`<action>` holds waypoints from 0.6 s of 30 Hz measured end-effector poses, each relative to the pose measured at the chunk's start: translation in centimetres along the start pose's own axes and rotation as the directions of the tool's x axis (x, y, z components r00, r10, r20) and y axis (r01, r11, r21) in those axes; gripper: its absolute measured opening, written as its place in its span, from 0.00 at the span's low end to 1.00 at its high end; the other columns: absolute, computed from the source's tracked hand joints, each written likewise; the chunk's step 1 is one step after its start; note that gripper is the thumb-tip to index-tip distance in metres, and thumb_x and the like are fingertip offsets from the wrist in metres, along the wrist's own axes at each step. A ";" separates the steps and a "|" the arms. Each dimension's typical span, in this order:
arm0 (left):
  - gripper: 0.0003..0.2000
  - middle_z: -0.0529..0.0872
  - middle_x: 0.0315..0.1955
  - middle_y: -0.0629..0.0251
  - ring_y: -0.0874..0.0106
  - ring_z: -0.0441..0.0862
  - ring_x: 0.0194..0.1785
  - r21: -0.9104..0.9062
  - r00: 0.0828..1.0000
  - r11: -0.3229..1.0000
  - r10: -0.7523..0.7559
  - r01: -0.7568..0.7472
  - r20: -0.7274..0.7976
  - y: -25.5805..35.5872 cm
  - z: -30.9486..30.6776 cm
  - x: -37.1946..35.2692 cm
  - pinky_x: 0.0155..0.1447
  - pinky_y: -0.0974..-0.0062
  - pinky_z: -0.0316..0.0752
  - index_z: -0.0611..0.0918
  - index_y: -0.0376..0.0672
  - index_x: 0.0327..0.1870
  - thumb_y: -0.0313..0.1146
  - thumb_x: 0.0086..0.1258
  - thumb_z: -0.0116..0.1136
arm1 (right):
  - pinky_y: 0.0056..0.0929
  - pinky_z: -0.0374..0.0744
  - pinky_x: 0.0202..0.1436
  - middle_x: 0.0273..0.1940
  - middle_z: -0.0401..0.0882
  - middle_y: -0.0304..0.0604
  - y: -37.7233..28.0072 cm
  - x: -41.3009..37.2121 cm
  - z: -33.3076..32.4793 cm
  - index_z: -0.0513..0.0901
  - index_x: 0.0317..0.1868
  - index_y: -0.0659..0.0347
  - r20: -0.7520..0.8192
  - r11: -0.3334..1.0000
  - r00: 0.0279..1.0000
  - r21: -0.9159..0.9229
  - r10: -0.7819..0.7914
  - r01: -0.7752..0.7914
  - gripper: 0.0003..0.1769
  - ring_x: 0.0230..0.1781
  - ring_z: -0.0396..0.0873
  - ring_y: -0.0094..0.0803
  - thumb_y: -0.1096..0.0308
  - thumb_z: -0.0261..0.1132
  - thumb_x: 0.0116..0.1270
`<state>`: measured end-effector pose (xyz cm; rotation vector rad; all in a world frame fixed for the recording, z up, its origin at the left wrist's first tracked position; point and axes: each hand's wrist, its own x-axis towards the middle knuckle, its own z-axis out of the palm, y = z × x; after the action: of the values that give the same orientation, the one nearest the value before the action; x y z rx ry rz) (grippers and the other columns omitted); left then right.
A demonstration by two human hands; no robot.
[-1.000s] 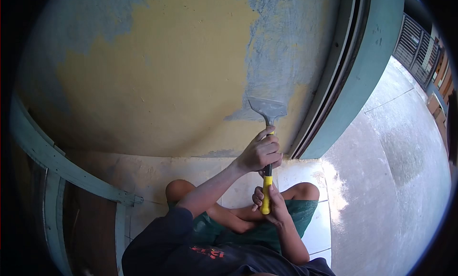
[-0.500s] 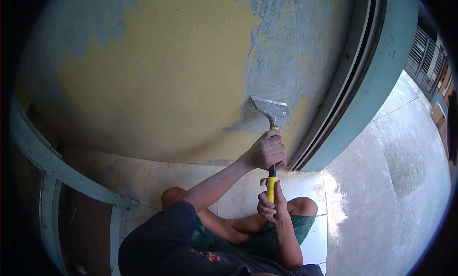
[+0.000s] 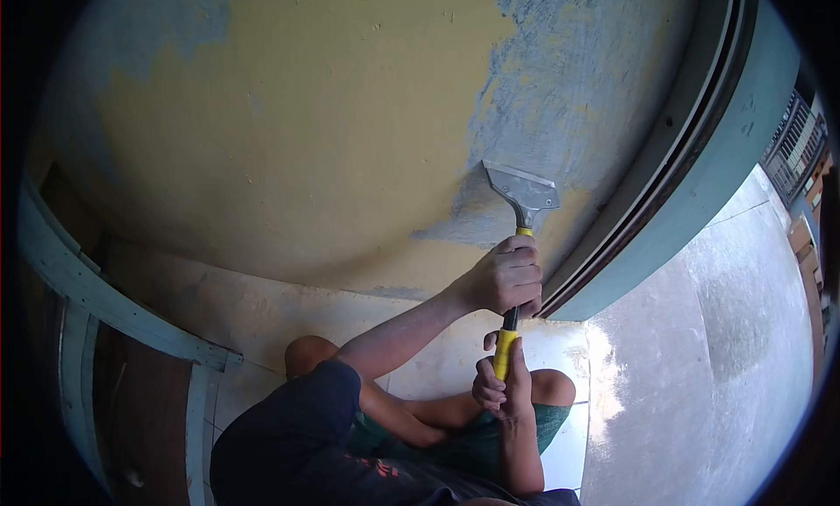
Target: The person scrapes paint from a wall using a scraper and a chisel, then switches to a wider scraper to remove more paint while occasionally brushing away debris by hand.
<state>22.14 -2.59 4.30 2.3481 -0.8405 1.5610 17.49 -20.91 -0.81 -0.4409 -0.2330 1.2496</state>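
Observation:
A long-handled scraper (image 3: pixel 522 189) with a wide metal blade and yellow grips rests its blade against the wall (image 3: pixel 289 147), where yellow paint meets a bare grey patch (image 3: pixel 560 103). My left hand (image 3: pixel 510 277) is wrapped around the upper handle, just below the blade head. Lower down, my right hand (image 3: pixel 503 383) closes around the yellow end grip (image 3: pixel 503 353), its thumb lying along the side. The black middle of the handle shows between both hands.
To the right stands a pale green door frame (image 3: pixel 691 191) close to the blade. A green wooden frame (image 3: pixel 122 318) is on the left. Beneath my crossed legs is a dusty tiled floor (image 3: pixel 262 309). A concrete floor (image 3: pixel 682 392) and a metal gate (image 3: pixel 794 147) lie beyond the doorway.
The view has turned slightly, so the wall and door frame sit further right. Scraper and both hands also appear further right, the blade a little higher. Both grips stay the same.

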 end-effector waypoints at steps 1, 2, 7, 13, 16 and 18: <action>0.10 0.75 0.18 0.72 0.71 0.77 0.29 -0.019 1.000 1.000 0.003 -0.003 0.001 0.1 0.1 0.0 0.55 0.65 0.72 0.72 0.47 0.14 0.29 0.46 0.62 | 0.13 0.55 0.05 0.14 0.55 0.29 -0.3 0.2 0.0 0.63 0.51 0.55 0.000 1.000 1.000 -0.007 -0.002 0.002 0.25 0.05 0.48 0.14 0.40 0.37 0.78; 0.10 0.71 0.17 0.71 0.70 0.75 0.30 -0.010 0.999 1.000 0.012 -0.013 -0.042 -0.1 0.4 0.2 0.52 0.67 0.72 0.71 0.46 0.15 0.30 0.39 0.63 | 0.13 0.55 0.05 0.14 0.55 0.29 -0.7 0.4 0.2 0.63 0.50 0.55 0.001 0.999 1.000 -0.042 -0.007 0.007 0.25 0.05 0.49 0.14 0.40 0.37 0.78; 0.09 0.71 0.17 0.72 0.70 0.76 0.30 0.036 0.993 0.999 0.018 -0.014 -0.119 -0.6 -0.3 2.6 0.52 0.68 0.71 0.71 0.46 0.14 0.29 0.40 0.62 | 0.14 0.55 0.07 0.15 0.55 0.29 -2.3 0.1 1.9 0.64 0.51 0.57 0.009 0.995 1.000 -0.102 -0.015 0.015 0.26 0.06 0.50 0.14 0.41 0.39 0.78; 0.09 0.75 0.19 0.73 0.71 0.77 0.29 0.020 0.997 0.999 -0.027 0.029 -0.078 -0.3 0.4 1.1 0.55 0.63 0.73 0.72 0.47 0.14 0.30 0.46 0.62 | 0.14 0.55 0.07 0.15 0.56 0.29 -2.2 -0.1 0.9 0.64 0.51 0.57 0.005 0.996 1.000 -0.083 0.011 -0.010 0.26 0.06 0.50 0.14 0.41 0.40 0.78; 0.09 0.76 0.19 0.73 0.72 0.77 0.29 0.018 0.994 0.999 -0.027 0.029 -0.105 -0.3 0.2 1.9 0.55 0.63 0.73 0.72 0.47 0.14 0.30 0.46 0.62 | 0.12 0.57 0.06 0.14 0.56 0.30 -2.7 -0.2 2.3 0.63 0.51 0.56 -0.027 0.995 1.000 -0.102 -0.001 -0.002 0.24 0.05 0.51 0.14 0.42 0.38 0.79; 0.09 0.75 0.19 0.73 0.72 0.77 0.29 0.022 0.996 0.999 -0.029 0.031 -0.083 -0.2 0.0 1.8 0.55 0.63 0.73 0.72 0.47 0.14 0.29 0.46 0.61 | 0.12 0.57 0.06 0.14 0.56 0.30 -2.5 -0.4 2.2 0.63 0.51 0.56 -0.027 0.993 1.000 -0.118 -0.005 0.002 0.24 0.05 0.51 0.14 0.42 0.38 0.79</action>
<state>22.75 -3.02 5.98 2.2832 -0.7695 1.6519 18.61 -21.52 2.28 -0.5584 -0.2850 1.2293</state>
